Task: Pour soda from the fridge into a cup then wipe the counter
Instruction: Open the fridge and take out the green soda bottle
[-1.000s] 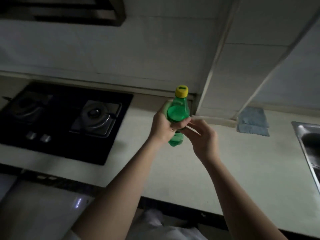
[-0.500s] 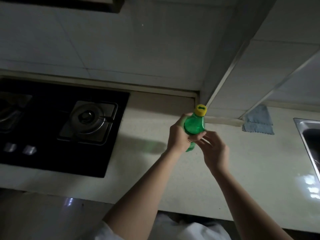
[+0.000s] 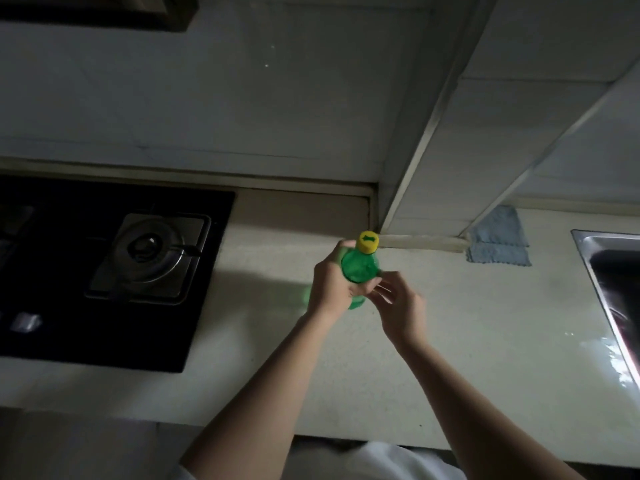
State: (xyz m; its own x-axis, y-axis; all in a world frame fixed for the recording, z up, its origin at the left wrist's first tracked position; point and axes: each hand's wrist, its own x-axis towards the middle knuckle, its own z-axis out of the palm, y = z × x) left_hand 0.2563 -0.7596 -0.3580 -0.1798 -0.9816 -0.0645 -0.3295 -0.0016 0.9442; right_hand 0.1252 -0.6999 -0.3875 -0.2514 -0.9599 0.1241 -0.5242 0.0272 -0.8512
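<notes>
A small green soda bottle (image 3: pixel 358 268) with a yellow cap (image 3: pixel 368 241) stands upright over the pale counter (image 3: pixel 450 358), near the wall corner. My left hand (image 3: pixel 330 284) grips the bottle's body from the left, fingers wrapped behind it and thumb across the front. My right hand (image 3: pixel 401 306) hovers just right of the bottle with fingers loosely spread, fingertips close to its lower side. Whether they touch the bottle is unclear. No cup is in view.
A black gas hob (image 3: pixel 114 271) with a steel burner (image 3: pixel 149 252) fills the left. A folded blue-grey cloth (image 3: pixel 498 237) lies against the back wall at right. A steel sink (image 3: pixel 613 278) is at the far right. A wet sheen shows beside it.
The bottle and both hands have moved down and away toward the counter's back corner. The right hand has loosened and drawn slightly off the bottle.
</notes>
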